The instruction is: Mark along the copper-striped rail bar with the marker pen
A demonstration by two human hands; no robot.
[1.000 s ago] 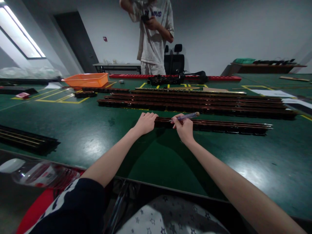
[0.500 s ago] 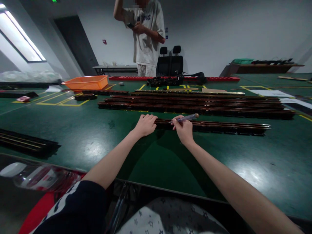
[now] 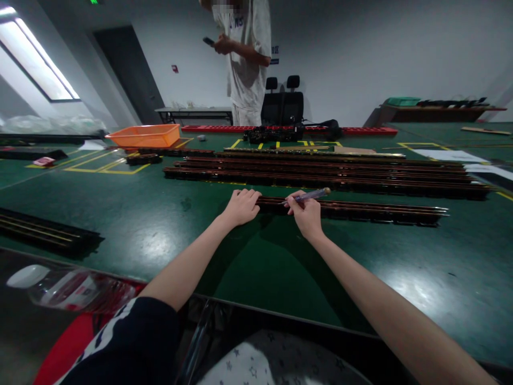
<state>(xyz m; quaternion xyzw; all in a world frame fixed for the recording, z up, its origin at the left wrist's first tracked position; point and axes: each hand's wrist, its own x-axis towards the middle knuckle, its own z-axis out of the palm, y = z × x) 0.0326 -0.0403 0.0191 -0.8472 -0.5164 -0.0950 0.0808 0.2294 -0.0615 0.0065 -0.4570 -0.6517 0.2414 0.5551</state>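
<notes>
Strip (image 3: 385, 211) is on the table (image 3: 256, 267) in front of the person, long axis running L to R, & the pen-like tool (image 3: 312, 195) slants down-left w/ its tip at the strip, contact unclear tbh. R hand (image 3: 308, 216) is nearer the tip, fingers closed round the tool, wrist low. L hand (image 3: 241, 207) lies palm-down over the strip's L part, fingers bent, can't tell if it's actually gripping.

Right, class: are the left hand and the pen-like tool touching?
Apart. The head view shows a stretch of the dark strip between the left hand and the pen-like tool.
</notes>
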